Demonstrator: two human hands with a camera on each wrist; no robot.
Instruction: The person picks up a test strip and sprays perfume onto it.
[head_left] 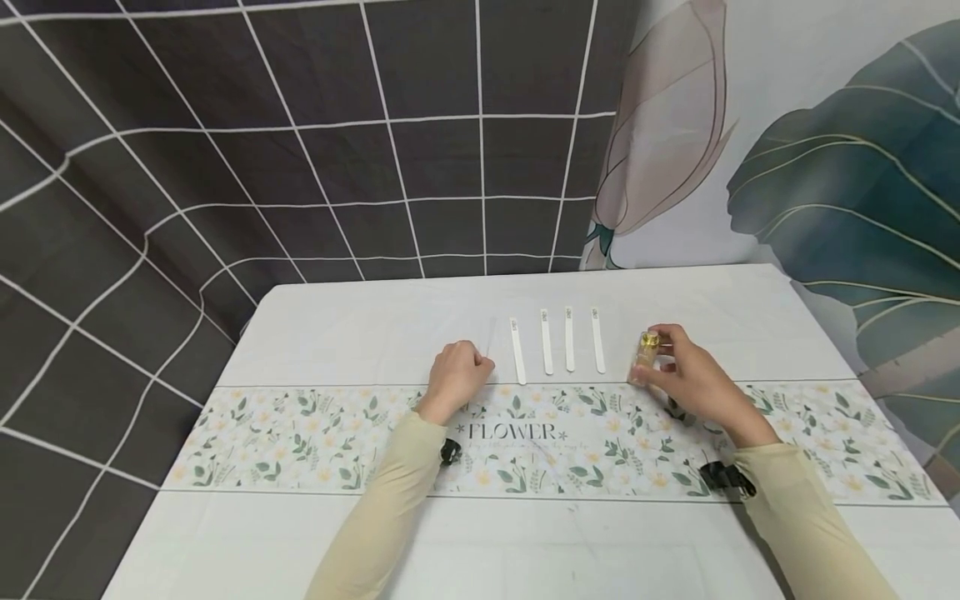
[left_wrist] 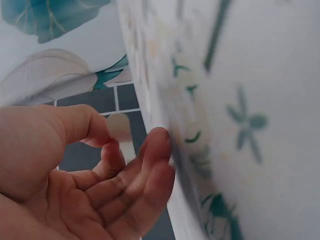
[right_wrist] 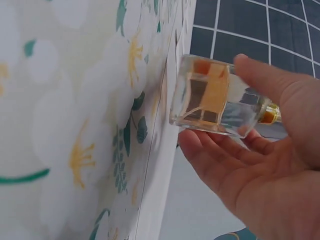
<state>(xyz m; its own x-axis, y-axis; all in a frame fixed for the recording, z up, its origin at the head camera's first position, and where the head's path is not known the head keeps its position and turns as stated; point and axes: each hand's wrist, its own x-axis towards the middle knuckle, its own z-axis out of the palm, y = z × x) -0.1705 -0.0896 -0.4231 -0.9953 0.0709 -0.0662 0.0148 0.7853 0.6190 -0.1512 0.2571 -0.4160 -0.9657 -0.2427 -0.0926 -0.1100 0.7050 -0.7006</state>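
My right hand (head_left: 693, 379) grips a small clear glass perfume bottle (head_left: 645, 350) with a gold neck and amber liquid. In the right wrist view the bottle (right_wrist: 210, 97) sits between thumb and fingers, its base close to the table. My left hand (head_left: 455, 379) pinches a thin white test strip (left_wrist: 120, 129) between thumb and index finger; the other fingers are loosely bent. That strip barely shows against the white cloth in the head view. Several white paper test strips (head_left: 569, 340) with small dark print at their far ends lie between the hands.
A white tablecloth (head_left: 360, 333) covers the table, crossed by a floral band (head_left: 300, 437) that reads FLOWER. Behind it hangs a dark grid-patterned curtain (head_left: 435, 158), with a leaf-print cloth (head_left: 840, 183) at the right. Black straps (head_left: 727, 479) sit at both wrists.
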